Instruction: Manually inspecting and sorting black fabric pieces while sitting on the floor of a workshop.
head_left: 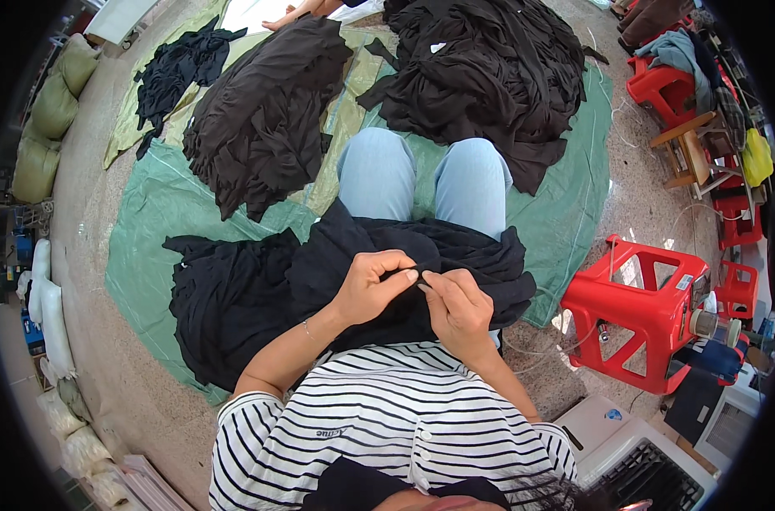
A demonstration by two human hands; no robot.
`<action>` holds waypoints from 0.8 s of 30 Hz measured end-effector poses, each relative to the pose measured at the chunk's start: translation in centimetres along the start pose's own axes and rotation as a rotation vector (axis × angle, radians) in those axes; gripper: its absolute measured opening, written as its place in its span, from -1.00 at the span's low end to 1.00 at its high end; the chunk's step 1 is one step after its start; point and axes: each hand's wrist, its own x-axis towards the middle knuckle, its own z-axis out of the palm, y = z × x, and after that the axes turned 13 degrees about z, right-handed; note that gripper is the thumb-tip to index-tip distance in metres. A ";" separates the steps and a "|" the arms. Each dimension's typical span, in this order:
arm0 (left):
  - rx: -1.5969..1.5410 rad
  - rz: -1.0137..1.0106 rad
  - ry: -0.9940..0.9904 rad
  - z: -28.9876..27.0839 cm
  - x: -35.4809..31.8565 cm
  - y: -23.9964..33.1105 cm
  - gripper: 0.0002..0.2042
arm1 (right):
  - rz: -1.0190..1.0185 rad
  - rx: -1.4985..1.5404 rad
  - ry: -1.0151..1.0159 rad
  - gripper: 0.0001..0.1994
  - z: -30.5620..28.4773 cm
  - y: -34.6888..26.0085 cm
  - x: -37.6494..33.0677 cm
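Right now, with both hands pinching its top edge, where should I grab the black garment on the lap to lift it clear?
Probably the black garment is best taken along its bunched top fold, from above, beside where the left hand and right hand pinch it. That ridge stands proud; the rest drapes limp over the knees.

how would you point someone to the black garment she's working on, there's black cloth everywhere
Start at the green tarp on the floor, then find the knees in light blue jeans. The black garment lies across that lap. Unlike the piles beyond, the left hand and right hand pinch its edge.
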 end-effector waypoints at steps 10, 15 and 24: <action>-0.023 -0.014 -0.054 -0.2 0.2 0.6 -0.90 | 0.122 0.107 -0.002 -0.81 -0.2 0.4 0.5; 0.053 0.057 -0.047 0.3 0.2 0.5 -0.90 | 0.249 0.211 -0.004 -0.88 -0.4 -0.1 0.7; -0.297 -0.301 0.245 1.3 0.1 -0.4 -0.96 | 0.703 0.546 -0.227 -0.91 0.6 1.6 0.1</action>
